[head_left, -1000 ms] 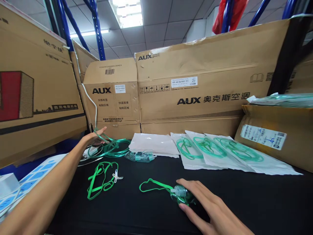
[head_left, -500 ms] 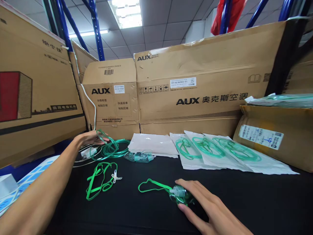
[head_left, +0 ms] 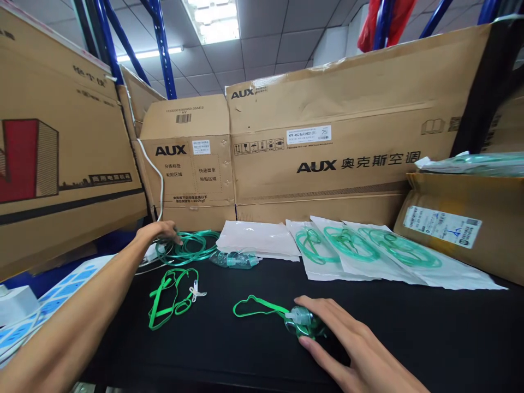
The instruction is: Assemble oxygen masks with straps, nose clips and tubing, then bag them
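Note:
My left hand [head_left: 159, 231] reaches far across the black table [head_left: 429, 327] and closes on a coil of green tubing [head_left: 192, 244] at the back left. My right hand [head_left: 347, 344] rests near the front, fingers curled over a clear green mask [head_left: 301, 322] whose green strap [head_left: 256, 307] loops out to the left. Loose green straps [head_left: 172, 297] lie between the two hands. A small bagged part [head_left: 235, 259] sits behind them.
Several flat white pouches with green tubing [head_left: 352, 245] and an empty-looking pouch [head_left: 257, 239] lie at the back. Large AUX cartons [head_left: 327, 136] wall off the rear, a carton [head_left: 61, 153] stands left, and a brown box [head_left: 462, 224] stands right.
My left hand lowered from a raised, open reach down onto the tubing coil and closed its fingers on it. My right hand stayed on the mask.

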`<state>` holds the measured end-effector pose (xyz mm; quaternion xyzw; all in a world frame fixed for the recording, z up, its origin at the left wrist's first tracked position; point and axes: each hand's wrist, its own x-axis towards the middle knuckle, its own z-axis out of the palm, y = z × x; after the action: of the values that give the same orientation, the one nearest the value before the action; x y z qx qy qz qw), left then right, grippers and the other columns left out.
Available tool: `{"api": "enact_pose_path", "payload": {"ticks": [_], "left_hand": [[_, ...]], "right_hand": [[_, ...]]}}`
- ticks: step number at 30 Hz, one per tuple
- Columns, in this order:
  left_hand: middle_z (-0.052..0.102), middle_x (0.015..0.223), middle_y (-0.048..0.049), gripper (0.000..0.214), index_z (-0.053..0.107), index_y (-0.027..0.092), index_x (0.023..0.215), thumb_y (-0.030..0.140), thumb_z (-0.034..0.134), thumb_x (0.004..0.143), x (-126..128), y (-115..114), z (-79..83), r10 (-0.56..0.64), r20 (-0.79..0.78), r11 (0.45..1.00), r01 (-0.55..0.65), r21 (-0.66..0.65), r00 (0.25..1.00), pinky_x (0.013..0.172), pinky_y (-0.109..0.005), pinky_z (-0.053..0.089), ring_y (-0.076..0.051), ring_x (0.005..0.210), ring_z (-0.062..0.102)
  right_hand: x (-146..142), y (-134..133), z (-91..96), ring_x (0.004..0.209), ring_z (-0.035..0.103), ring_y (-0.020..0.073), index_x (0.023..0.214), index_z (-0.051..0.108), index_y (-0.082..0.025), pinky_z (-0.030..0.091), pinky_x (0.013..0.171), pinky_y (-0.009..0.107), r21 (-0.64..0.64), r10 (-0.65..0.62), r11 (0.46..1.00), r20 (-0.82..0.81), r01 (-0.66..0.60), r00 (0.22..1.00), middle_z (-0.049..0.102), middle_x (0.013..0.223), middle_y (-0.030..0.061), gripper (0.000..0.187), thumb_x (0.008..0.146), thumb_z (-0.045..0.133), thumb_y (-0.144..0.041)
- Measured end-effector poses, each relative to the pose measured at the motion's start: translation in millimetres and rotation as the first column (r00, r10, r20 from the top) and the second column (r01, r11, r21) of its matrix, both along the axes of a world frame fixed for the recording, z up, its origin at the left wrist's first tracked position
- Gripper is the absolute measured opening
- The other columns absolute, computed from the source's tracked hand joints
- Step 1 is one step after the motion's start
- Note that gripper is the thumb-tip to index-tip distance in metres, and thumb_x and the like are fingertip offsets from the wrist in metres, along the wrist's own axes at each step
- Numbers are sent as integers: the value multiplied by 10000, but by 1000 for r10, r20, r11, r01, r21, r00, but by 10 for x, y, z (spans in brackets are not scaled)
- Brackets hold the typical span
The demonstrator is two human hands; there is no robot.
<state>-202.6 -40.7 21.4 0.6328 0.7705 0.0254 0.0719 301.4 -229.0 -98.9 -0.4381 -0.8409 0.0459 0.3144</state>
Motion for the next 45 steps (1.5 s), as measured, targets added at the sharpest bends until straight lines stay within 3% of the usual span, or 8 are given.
{"api": "enact_pose_path", "payload": {"ticks": [5, 11, 20, 24, 32, 37, 41, 45], "left_hand": [[689, 1275, -91, 313, 669, 166, 1278, 335, 707, 1017, 83, 15, 225, 42, -103, 998, -47, -44, 994, 896, -449, 618, -272, 1078, 711], [701, 1263, -90, 287, 687, 166, 1243, 344, 704, 1019, 270, -179, 763, -41, -190, 988, 68, 140, 981, 923, -457, 603, -269, 1091, 710], [749, 800, -10, 458, 817, 190, 1162, 545, 625, 946, 951, -788, 1367, -250, -124, 820, 278, 500, 960, 716, -296, 456, -213, 774, 639], [619, 659, 24, 527, 841, 203, 1127, 611, 601, 895, 1478, -1046, 1133, -430, 13, 797, 373, 475, 903, 566, -269, 316, -146, 583, 449], [573, 613, 24, 463, 801, 185, 827, 574, 584, 954, 2292, -1208, -1, -589, 263, 795, 488, 361, 764, 530, -275, 314, -146, 551, 456], [643, 573, 12, 464, 802, 216, 897, 593, 556, 1007, 2193, -1361, -354, -571, 298, 815, 486, 316, 765, 630, -300, 451, -193, 547, 619], [757, 1063, -51, 331, 741, 254, 1174, 412, 462, 1089, 1971, -1623, -439, -608, 262, 780, 503, 373, 749, 895, -358, 508, -225, 836, 723], [643, 1360, -21, 368, 645, 329, 1310, 170, 405, 1081, 1830, -1822, -517, -729, 228, 677, 630, 381, 646, 1102, -354, 430, -226, 1270, 600]], "right_hand": [[-7, 25, 9, 1375, 626, 353, 1514, 592, -344, 536, 1121, 504, -19, 5, 1000, 2, -5, 1000, 671, 1490, 60, 530, 1008, 602, -505], [-16, 18, 24, 1393, 611, 339, 1531, 560, -398, 513, 1142, 483, -81, -18, 997, -24, 16, 1000, 644, 1523, 25, 553, 997, 609, -530], [166, 90, 213, 1353, 650, 334, 1448, 646, -388, 515, 1142, 496, -176, -85, 982, -72, 71, 994, 690, 1471, 24, 541, 948, 617, -591], [416, 267, 421, 1297, 691, 349, 1377, 701, -311, 537, 1124, 508, -153, -98, 985, -93, 84, 991, 740, 1401, 63, 517, 931, 625, -561], [736, 484, 444, 1296, 687, 382, 1334, 703, -277, 566, 1080, 530, -129, -138, 983, -35, 132, 990, 749, 1384, 82, 543, 915, 636, -616], [723, 516, 461, 1276, 696, 398, 1332, 717, -245, 568, 1074, 529, -64, -137, 988, 14, 138, 990, 760, 1359, 112, 540, 929, 631, -595], [704, 455, 545, 1261, 693, 398, 1298, 740, -238, 545, 1084, 562, 87, -146, 985, -19, 147, 989, 754, 1339, 136, 530, 977, 560, -619], [513, 378, 728, 1090, 746, 318, 1159, 786, -264, 593, 960, 471, 132, 56, 989, 57, -63, 997, 775, 1179, 118, 434, 1084, 419, -483]]}}
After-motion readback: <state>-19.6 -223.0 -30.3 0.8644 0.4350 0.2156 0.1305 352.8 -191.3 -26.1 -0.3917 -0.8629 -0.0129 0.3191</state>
